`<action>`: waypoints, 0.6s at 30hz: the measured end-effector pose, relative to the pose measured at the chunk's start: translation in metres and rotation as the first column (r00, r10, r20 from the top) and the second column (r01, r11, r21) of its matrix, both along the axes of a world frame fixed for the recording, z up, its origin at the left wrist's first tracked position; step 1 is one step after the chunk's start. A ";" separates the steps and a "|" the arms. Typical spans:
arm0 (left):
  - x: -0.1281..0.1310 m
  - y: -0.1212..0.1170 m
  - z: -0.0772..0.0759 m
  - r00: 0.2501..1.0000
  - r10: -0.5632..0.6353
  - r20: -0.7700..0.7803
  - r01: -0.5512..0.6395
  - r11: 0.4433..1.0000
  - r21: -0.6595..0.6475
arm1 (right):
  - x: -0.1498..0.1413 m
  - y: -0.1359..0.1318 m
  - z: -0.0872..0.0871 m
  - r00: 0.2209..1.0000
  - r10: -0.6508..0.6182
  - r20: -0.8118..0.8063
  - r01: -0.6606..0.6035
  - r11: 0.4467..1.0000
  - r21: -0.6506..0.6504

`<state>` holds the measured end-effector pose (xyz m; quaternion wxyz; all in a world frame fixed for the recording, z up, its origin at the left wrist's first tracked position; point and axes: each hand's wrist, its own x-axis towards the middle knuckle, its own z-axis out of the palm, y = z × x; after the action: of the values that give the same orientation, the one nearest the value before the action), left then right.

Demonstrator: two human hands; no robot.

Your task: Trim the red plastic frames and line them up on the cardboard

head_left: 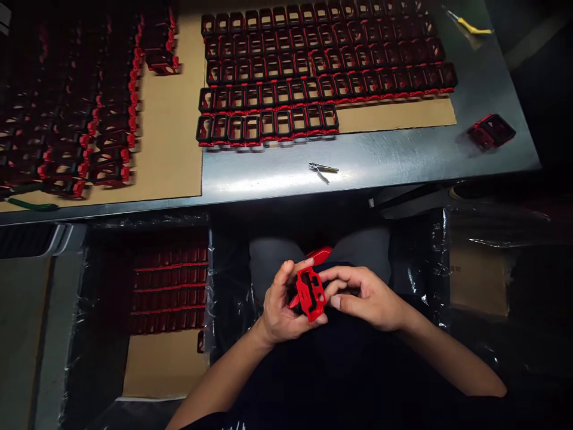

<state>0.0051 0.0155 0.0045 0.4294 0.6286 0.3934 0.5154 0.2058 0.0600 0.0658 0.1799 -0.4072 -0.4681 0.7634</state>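
**One red part in hand, many more ranked in rows**

The red part (pixel 304 295) sits above the person's lap, off the tabletop (pixel 264 173)'s near edge. The left hand (pixel 280 307) is clamped around it; the right hand (pixel 371 298) has its fingers half curled at its side, and whether they touch it I cannot tell.

Toward the tabletop's far edge stand rows of red-and-black frames (pixel 282 122), the nearest row stopping short of the others. One loose frame (pixel 492 130) lies by the near right corner. Below the near edge, at left, a lined box (pixel 163 370) holds more rows. The work seems partway through, with this piece in hand; which rows are finished does not show.

The frames (pixel 105 173) at the tabletop's left are dark, blurred and cut off. A red shape (pixel 320 255) beyond the hands is partly hidden and unclear.
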 end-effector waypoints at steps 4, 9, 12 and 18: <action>0.000 0.000 -0.003 0.999 -0.006 0.033 0.007 1.000 -0.016 | -0.003 0.002 0.002 1.000 0.015 -0.007 -0.015 1.000 -0.009; 0.002 -0.002 -0.005 0.991 -0.005 0.132 0.016 0.997 -0.079 | -0.005 0.000 0.000 0.999 0.009 -0.032 -0.011 0.998 -0.057; 0.004 -0.003 -0.005 0.986 -0.007 0.164 0.028 0.992 -0.125 | -0.004 -0.003 -0.003 0.999 0.002 -0.039 -0.005 0.996 -0.085; 0.009 -0.002 -0.003 0.976 -0.044 0.212 0.076 0.986 -0.146 | -0.004 -0.005 -0.005 1.000 -0.016 0.005 0.017 0.996 -0.084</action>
<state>0.0137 0.0136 0.0018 0.5309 0.5479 0.3656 0.5332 0.2016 0.0545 0.0603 0.1680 -0.4197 -0.4326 0.7800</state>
